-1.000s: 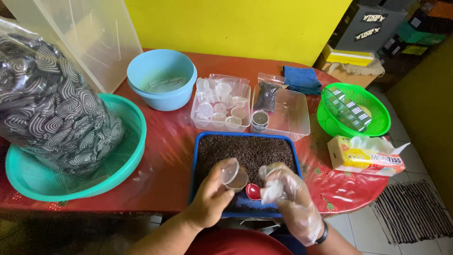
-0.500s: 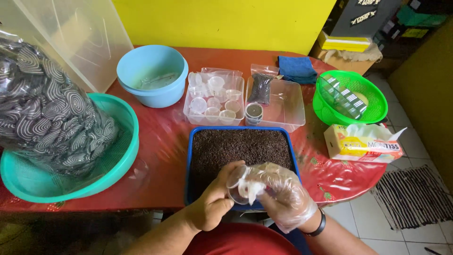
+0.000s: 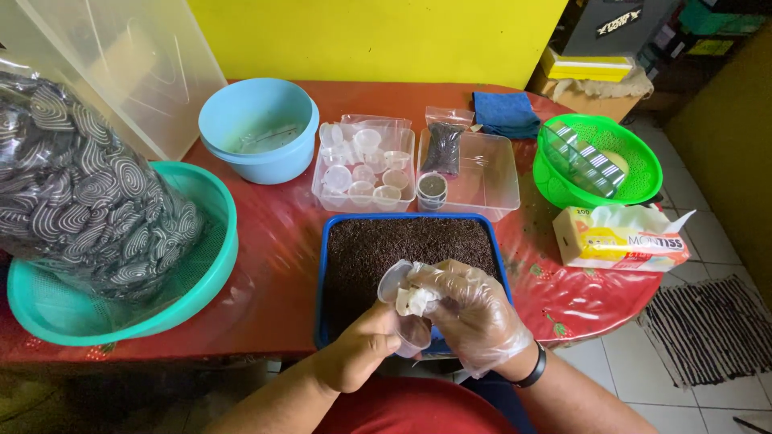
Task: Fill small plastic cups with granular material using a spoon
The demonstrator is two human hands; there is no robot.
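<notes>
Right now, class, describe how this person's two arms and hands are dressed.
The left hand and forearm are bare, with no sleeve showing. The right hand wears a loose, crinkled, clear plastic glove, with a black band round the wrist.

The bare left hand (image 3: 362,354) is gripping a small clear plastic cup (image 3: 404,309) over the blue tray (image 3: 325,265) of dark granules, while the gloved right hand (image 3: 474,317) is pressing white tissue (image 3: 414,299) into it.

light blue bowl (image 3: 261,137), green basket (image 3: 599,161), tissue box (image 3: 615,241), blue cloth (image 3: 505,112)
</notes>
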